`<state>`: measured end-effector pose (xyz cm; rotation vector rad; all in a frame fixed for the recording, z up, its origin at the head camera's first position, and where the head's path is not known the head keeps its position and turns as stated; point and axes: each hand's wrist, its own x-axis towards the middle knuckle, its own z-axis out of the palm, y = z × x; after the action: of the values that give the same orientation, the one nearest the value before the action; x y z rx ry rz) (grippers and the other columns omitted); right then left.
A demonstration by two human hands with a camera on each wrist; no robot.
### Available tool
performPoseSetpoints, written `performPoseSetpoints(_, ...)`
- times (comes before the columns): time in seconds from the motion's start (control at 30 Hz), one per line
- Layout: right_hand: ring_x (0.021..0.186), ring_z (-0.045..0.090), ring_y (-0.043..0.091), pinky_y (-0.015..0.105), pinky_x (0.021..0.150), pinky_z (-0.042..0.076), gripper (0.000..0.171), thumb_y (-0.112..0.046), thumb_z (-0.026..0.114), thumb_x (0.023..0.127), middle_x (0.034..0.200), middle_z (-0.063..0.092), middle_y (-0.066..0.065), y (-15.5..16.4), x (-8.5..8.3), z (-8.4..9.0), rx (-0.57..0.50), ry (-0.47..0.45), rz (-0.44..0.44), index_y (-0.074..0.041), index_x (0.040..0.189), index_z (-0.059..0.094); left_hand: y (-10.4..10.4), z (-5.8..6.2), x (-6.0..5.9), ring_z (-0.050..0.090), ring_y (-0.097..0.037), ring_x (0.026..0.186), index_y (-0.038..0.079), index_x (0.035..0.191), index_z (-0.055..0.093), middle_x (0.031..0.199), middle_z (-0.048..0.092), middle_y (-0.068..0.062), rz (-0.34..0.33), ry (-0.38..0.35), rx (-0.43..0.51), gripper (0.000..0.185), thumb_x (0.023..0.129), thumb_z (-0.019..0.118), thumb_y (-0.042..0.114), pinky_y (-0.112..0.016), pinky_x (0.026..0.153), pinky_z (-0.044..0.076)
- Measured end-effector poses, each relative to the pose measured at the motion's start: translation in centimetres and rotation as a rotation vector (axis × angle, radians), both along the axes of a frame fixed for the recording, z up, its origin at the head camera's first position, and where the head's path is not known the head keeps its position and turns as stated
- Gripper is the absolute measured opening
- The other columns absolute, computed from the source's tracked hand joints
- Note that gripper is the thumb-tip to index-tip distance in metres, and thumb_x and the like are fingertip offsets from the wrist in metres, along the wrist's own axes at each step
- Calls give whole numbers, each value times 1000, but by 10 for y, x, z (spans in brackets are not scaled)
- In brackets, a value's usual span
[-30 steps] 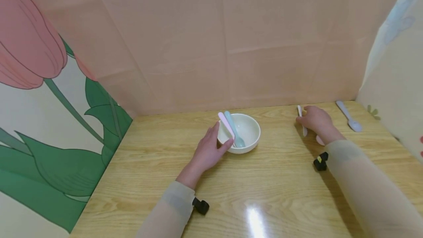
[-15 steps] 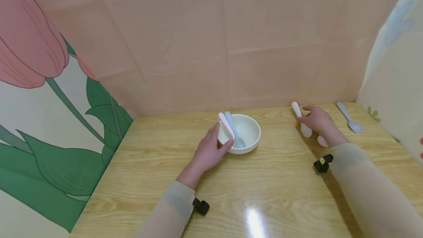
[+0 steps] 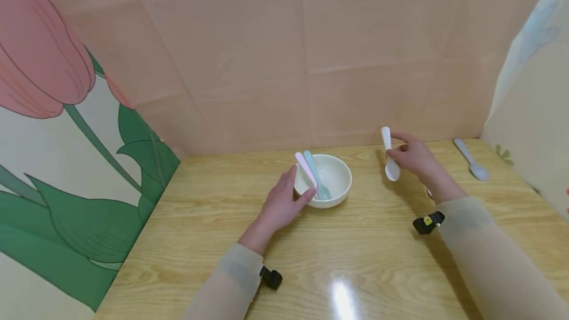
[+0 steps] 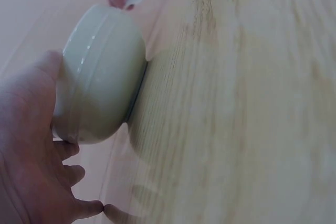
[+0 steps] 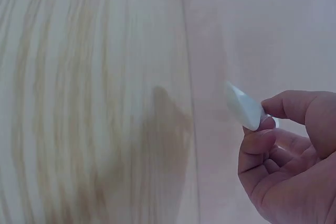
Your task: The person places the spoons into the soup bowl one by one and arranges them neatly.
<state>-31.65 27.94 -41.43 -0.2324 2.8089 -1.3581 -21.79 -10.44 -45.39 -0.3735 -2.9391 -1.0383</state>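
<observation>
A white bowl (image 3: pixel 328 203) stands on the table, holding a pink-handled spoon (image 3: pixel 304 166) and a light teal spoon (image 3: pixel 322 192) that lean on its left rim. My left hand (image 3: pixel 279 204) grips the bowl's near left side, thumb and index finger spread along the rim; the left wrist view shows fingers against the bowl's wall (image 4: pixel 107 72). To the right of the bowl, my right hand (image 3: pixel 414 156) pinches a white spoon (image 3: pixel 392 169) by the handle, bowl end down, above its shadow on the table. In the right wrist view, thumb and fingers meet on the spoon (image 5: pixel 244 108).
A grey-lilac spoon (image 3: pixel 471 159) lies at the table's far right. Part of a pink object (image 3: pixel 428 193) peeks out beside my right wrist, mostly hidden. A peach-coloured sheet (image 3: pixel 249 88) rises behind the table's back edge, with patterned panels at both sides.
My right hand has lifted the white spoon off the table and brought it left, turning the spoon's face more into view. The left hand and bowl have stayed put.
</observation>
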Motion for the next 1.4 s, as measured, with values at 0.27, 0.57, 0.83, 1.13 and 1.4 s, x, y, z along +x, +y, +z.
performPoseSetpoints(0.27,82,63,14,26,69,54,68,-13,63,112,112,73,25,-21,6,5,-84,42,26,1,171,32,-2,-2,-1,16,-35,168,15,179,12,183,21,-10,-2,6,1,102,107,49,77,-61,132,21)
performPoseSetpoints(0.57,81,60,18,28,70,53,67,-14,63,113,108,68,19,-47,13,11,-173,42,63,-3,172,34,-3,-2,0,17,-35,168,12,179,12,183,22,-12,-11,10,-1,105,106,47,79,-61,132,22)
performPoseSetpoints(0.83,79,59,21,29,67,50,68,-14,66,112,105,68,18,-74,21,22,-216,39,104,-8,172,36,-3,-4,-1,17,-34,168,14,179,12,183,22,-11,-5,5,-6,105,105,46,81,-61,132,22)
performPoseSetpoints(1.13,85,62,31,29,69,52,70,-18,68,112,109,71,20,-101,30,30,-221,21,143,-10,173,34,-3,-3,-1,16,-34,168,16,179,11,183,21,-13,1,-2,-6,105,105,46,81,-60,132,22)
performPoseSetpoints(1.4,81,63,25,29,67,54,71,-15,68,111,106,73,20,-120,30,29,-246,28,186,-10,173,34,-3,-3,-2,16,-34,168,18,180,9,183,21,-12,-4,-1,-13,104,105,45,82,-60,132,22)
